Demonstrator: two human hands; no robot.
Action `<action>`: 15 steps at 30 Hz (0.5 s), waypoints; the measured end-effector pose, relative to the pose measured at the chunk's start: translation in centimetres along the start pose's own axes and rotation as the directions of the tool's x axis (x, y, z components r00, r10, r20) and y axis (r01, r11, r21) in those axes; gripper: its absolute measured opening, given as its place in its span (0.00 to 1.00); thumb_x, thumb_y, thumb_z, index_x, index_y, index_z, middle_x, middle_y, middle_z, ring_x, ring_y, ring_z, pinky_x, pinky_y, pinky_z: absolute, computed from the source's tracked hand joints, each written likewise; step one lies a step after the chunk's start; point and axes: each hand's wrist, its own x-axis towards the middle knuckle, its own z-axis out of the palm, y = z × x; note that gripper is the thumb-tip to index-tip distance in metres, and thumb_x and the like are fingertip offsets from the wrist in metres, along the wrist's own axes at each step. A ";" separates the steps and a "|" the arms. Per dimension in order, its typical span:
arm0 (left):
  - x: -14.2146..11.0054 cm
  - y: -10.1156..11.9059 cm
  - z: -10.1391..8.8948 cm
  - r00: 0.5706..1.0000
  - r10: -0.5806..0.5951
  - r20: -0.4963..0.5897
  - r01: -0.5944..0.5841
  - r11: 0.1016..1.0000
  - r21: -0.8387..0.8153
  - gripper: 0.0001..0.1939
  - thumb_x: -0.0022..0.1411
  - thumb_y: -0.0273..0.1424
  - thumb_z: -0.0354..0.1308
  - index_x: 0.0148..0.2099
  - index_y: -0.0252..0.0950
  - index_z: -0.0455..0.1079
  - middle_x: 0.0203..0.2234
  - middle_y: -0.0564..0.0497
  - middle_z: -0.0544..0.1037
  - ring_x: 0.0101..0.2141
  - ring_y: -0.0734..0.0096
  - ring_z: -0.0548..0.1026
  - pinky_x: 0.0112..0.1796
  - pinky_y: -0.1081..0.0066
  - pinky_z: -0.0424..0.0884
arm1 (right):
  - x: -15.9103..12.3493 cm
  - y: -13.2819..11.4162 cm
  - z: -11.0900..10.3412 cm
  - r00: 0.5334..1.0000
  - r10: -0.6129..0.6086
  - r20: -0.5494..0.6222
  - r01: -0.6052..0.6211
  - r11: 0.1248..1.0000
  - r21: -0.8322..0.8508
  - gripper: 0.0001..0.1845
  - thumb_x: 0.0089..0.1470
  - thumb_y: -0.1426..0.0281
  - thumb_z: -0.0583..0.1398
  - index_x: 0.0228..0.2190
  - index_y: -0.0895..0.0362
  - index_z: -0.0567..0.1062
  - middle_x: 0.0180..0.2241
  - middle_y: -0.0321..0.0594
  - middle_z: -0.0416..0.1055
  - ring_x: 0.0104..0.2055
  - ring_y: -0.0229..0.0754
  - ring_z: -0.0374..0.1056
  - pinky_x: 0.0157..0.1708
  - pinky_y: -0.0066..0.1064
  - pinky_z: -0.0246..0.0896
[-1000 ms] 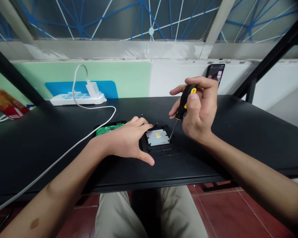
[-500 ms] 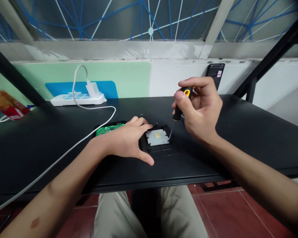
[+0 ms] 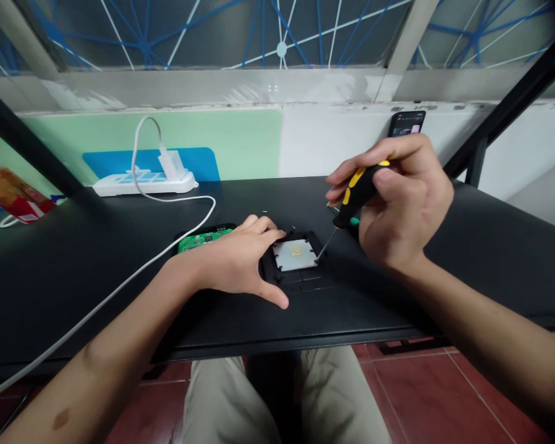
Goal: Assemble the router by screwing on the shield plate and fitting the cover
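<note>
My left hand (image 3: 245, 256) is stretched over the left side of a black plastic casing (image 3: 300, 280), its fingers at the back and its thumb near the front edge, holding the casing on the table. Set in the casing is a silvery metal plate (image 3: 287, 258) with a small yellowish square in its middle. My right hand (image 3: 407, 197) grips a black and yellow screwdriver (image 3: 358, 191). The slanted shaft meets the plate's right front corner. Behind my left wrist lies a green circuit board (image 3: 202, 241) in a dark shell, partly hidden.
A white cable (image 3: 120, 287) runs across the table from a power strip (image 3: 143, 185) at the back left. A phone (image 3: 407, 123) leans on the wall behind my right hand. Small screw-like bits (image 3: 265, 212) lie behind the casing. A red and orange packet (image 3: 13, 194) stands far left.
My right hand has swung right and tilted the screwdriver further over, its tip still at the plate's corner. A green-ended item now shows behind it. My left hand keeps its place.
</note>
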 end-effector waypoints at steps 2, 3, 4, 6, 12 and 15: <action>0.0 0.0 0.0 1.000 0.004 -0.003 -0.004 1.000 -0.001 0.55 0.49 0.63 0.64 0.69 0.35 0.56 0.58 0.40 0.66 0.59 0.46 0.61 0.58 0.57 0.63 | 0.1 -0.3 0.2 1.000 0.018 -0.022 -0.018 1.000 -0.006 0.12 0.65 0.53 0.54 0.40 0.44 0.72 0.32 0.37 0.76 0.25 0.44 0.72 0.22 0.42 0.75; 0.0 0.0 0.0 1.000 0.005 -0.004 -0.005 1.000 0.000 0.55 0.49 0.63 0.64 0.69 0.35 0.56 0.58 0.40 0.65 0.59 0.46 0.61 0.58 0.57 0.63 | 0.2 -0.5 0.3 0.999 0.031 -0.034 -0.031 0.999 -0.008 0.10 0.64 0.54 0.56 0.38 0.44 0.72 0.33 0.36 0.76 0.24 0.43 0.72 0.22 0.40 0.75; 0.0 0.0 0.1 1.000 0.005 -0.004 -0.005 1.000 0.002 0.55 0.49 0.63 0.64 0.69 0.35 0.56 0.58 0.40 0.65 0.59 0.46 0.61 0.58 0.57 0.62 | 0.2 -0.7 0.4 0.998 0.041 -0.046 -0.042 0.999 -0.007 0.09 0.64 0.55 0.57 0.36 0.45 0.72 0.34 0.36 0.75 0.24 0.41 0.72 0.21 0.39 0.74; 0.0 0.0 0.1 1.000 0.001 0.001 -0.001 1.000 0.005 0.56 0.49 0.62 0.65 0.69 0.35 0.56 0.59 0.39 0.65 0.59 0.47 0.61 0.58 0.58 0.62 | 0.4 -1.0 0.6 0.997 0.039 -0.068 -0.039 0.999 0.001 0.06 0.62 0.58 0.61 0.34 0.45 0.73 0.33 0.35 0.73 0.25 0.40 0.71 0.20 0.36 0.72; 0.0 0.0 0.1 1.000 0.002 -0.002 -0.002 1.000 0.011 0.55 0.49 0.62 0.65 0.69 0.34 0.57 0.58 0.39 0.65 0.59 0.46 0.61 0.59 0.58 0.61 | 0.5 -0.6 0.8 0.996 0.007 -0.085 -0.006 1.000 0.011 0.05 0.60 0.61 0.63 0.37 0.47 0.76 0.34 0.36 0.74 0.27 0.38 0.70 0.22 0.34 0.70; 0.0 0.0 0.0 1.000 -0.001 0.002 0.001 1.000 0.004 0.54 0.49 0.62 0.65 0.69 0.36 0.57 0.58 0.40 0.66 0.59 0.47 0.61 0.59 0.57 0.62 | 0.4 -0.2 0.9 0.998 0.003 -0.065 0.003 0.996 0.093 0.06 0.64 0.62 0.59 0.41 0.47 0.75 0.33 0.35 0.77 0.26 0.38 0.72 0.21 0.33 0.70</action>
